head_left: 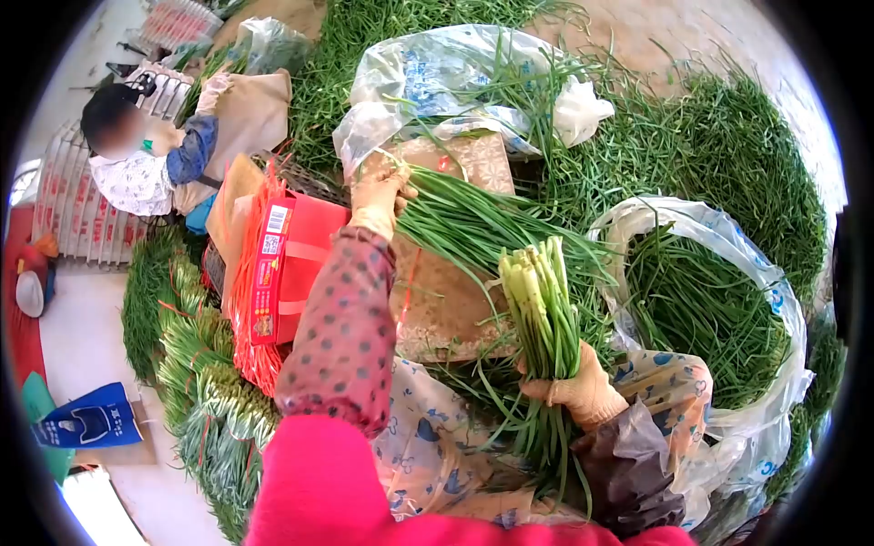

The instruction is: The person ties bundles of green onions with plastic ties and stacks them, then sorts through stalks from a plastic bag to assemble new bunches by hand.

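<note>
My left hand (380, 195), in a pale glove, is closed around the stem end of some loose garlic chives (482, 218). Their long green leaves trail to the right over a worn cardboard-like board (455, 305). Lower down, my right hand (587, 389), also gloved, grips a thick bunch of garlic chives (542, 314) around its middle. That bunch stands nearly upright, pale stem ends at the top and leaves hanging below. The two hands are apart, and the leaf tips from the left one reach behind the right bunch.
Left of the board sits a red box (293, 264) with red strips (246, 300) beside it. Chive bunches (205, 373) lie stacked at lower left. Plastic bags stand behind (437, 77) and at right (774, 291), among heaped greens (746, 155). Another person (150, 173) sits at upper left.
</note>
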`<state>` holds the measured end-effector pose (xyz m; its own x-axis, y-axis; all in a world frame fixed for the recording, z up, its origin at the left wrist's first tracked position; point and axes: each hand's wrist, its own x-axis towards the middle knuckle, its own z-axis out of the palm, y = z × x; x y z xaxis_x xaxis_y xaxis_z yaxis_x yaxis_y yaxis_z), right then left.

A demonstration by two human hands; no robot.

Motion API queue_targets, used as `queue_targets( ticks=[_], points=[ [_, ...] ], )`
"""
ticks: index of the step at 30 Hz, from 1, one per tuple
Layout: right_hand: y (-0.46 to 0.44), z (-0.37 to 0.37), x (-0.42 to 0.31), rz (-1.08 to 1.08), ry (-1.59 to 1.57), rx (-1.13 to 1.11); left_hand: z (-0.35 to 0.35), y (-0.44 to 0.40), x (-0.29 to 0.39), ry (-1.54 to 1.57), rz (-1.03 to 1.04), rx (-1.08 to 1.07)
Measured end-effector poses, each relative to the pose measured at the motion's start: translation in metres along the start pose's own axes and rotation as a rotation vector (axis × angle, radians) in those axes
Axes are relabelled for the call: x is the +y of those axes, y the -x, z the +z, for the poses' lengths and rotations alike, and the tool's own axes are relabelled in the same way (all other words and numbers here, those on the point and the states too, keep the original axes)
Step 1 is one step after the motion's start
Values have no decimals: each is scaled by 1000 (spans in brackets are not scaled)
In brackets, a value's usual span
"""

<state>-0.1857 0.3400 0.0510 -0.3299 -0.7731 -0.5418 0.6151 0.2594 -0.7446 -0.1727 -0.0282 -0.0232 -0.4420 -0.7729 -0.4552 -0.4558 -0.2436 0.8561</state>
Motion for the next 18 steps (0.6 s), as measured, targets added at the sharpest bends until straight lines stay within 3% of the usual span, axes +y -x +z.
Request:
queue_targets(
  ticks=[2,4,6,7,9,11,13,14,16,17,18],
  points=[
    [1,0,-3,11,10,8,-10,48,30,-103,223,78],
    [2,2,-1,-17,-32,33,-30,82,45,69,456,52],
    [3,2,0,-50,-58,34,-54,124,68,107,498,121],
    [3,2,0,-80,-93,43,-60,142,74,314,601,92],
    [8,2,-7,-97,-186,93,-87,168,70,564,558,-80],
    [10,-2,-20,-179,-171,152,-105,190,58,412,456,-270],
    [2,-12,-46,-275,-26,159,-96,208,43,309,184,-475],
    [1,-14,-64,-276,82,189,-88,213,40,107,72,-617],
    [-1,-5,-118,-249,379,227,-60,212,1,-12,81,-578],
    [-7,0,-141,-220,565,235,-49,216,-9,86,-63,-588],
    [-16,12,-157,-282,647,251,-33,217,-36,282,-64,-566]
  ],
)
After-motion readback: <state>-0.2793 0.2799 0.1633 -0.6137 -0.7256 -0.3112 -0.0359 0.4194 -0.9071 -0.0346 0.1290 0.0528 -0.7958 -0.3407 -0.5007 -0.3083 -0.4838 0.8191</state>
